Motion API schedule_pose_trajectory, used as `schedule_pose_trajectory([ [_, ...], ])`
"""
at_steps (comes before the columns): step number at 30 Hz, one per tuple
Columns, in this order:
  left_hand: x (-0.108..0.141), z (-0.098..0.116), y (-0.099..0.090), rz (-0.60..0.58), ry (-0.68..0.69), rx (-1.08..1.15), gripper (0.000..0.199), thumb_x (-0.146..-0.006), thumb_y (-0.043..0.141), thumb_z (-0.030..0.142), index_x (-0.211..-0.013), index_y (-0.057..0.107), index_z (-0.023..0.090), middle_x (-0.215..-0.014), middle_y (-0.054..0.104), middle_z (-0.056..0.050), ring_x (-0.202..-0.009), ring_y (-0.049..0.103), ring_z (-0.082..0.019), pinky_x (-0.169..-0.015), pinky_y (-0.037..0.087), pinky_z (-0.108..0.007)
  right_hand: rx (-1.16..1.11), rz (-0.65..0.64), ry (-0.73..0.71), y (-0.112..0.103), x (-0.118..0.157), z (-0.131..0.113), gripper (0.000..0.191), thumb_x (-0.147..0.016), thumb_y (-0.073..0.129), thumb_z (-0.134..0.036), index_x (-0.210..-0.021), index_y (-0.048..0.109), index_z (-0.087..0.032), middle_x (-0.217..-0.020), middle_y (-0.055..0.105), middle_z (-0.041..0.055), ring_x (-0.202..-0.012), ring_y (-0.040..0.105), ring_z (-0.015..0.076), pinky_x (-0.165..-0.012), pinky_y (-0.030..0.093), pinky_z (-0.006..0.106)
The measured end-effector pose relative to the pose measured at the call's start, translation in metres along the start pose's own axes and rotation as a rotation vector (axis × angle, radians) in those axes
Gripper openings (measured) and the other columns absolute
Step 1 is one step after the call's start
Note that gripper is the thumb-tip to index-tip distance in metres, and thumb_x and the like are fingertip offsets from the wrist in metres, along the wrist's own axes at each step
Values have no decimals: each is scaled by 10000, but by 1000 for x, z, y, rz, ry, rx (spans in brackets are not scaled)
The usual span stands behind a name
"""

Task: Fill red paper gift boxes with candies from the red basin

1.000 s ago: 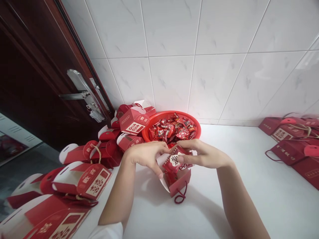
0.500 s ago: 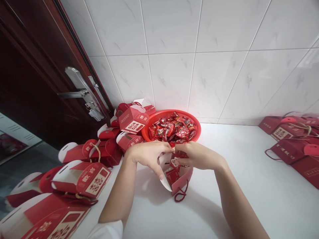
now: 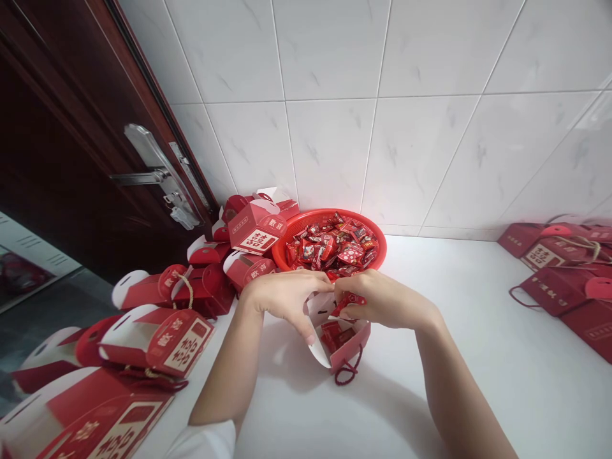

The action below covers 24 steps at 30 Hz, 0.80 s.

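Observation:
An open red box (image 3: 351, 349) with white inner flaps and a dark red cord stands on the white table, with red-wrapped sweets (image 3: 335, 335) inside. My left hand (image 3: 287, 301) holds the box's left side, its thumb on the white flap and its fingers over the far edge. Over the box's opening, my right hand (image 3: 377, 299) is closed on a red candy packet (image 3: 350, 302). Just behind both hands sits a red plastic basket (image 3: 377, 255) holding several wrapped sweets.
Several red boxes (image 3: 157, 338) with white flaps crowd the left side, some stacked against the basket. More red boxes (image 3: 564, 280) lie at the far right. Behind the table rises a tiled wall (image 3: 329, 159); a dark door (image 3: 71, 127) with a metal handle is at the left.
The candy packet in my right hand has turned and sits slightly higher, showing more of the sweets inside the box. My left hand has hardly moved.

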<state>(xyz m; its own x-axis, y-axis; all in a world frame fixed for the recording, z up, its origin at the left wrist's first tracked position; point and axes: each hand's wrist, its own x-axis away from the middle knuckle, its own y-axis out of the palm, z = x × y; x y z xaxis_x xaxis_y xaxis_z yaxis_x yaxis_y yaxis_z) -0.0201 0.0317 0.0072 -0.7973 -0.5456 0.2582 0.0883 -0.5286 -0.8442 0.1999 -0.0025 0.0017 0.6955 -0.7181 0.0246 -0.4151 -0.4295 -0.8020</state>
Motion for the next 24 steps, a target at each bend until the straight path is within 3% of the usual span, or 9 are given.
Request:
schedule_pose_trajectory([
  [4,0,3,0,5,23,37,605,-565,907,395,-1098,678,223,-1174,650,-34,-1064,614,-255,-879,440,-272,-1,-10,-129,8,-2,-10,146,-841,643,-74,-911,691,-193,-921,703,31,-788,601,161,-630,366,248],
  [10,0,2,1,9,70,50,630,-570,907,366,-1132,666,214,-1193,642,-44,-1093,606,-263,-920,438,-295,56,-78,-22,16,-8,-13,268,-820,602,-33,-984,715,-213,-882,716,34,-723,619,163,-612,366,251],
  [16,-1,-2,3,19,54,1,658,-566,904,402,-1145,657,211,-1171,644,-51,-1073,610,-267,-889,455,-293,147,-81,57,17,-9,-9,264,-824,541,7,-906,703,-185,-866,700,53,-690,598,153,-593,327,255],
  [20,-2,-2,3,0,39,-3,699,-566,910,398,-1184,640,213,-1190,641,-51,-1086,611,-262,-892,461,-292,153,-95,43,13,-5,-12,324,-849,464,31,-941,692,-179,-860,682,43,-664,560,129,-590,310,248],
  [24,-2,-2,4,22,40,6,845,-546,922,422,-1294,587,214,-1251,629,-73,-1163,589,-283,-974,441,-327,174,-135,3,14,-3,-16,291,-878,445,-1,-821,678,-165,-734,621,8,-582,464,105,-551,278,245],
])
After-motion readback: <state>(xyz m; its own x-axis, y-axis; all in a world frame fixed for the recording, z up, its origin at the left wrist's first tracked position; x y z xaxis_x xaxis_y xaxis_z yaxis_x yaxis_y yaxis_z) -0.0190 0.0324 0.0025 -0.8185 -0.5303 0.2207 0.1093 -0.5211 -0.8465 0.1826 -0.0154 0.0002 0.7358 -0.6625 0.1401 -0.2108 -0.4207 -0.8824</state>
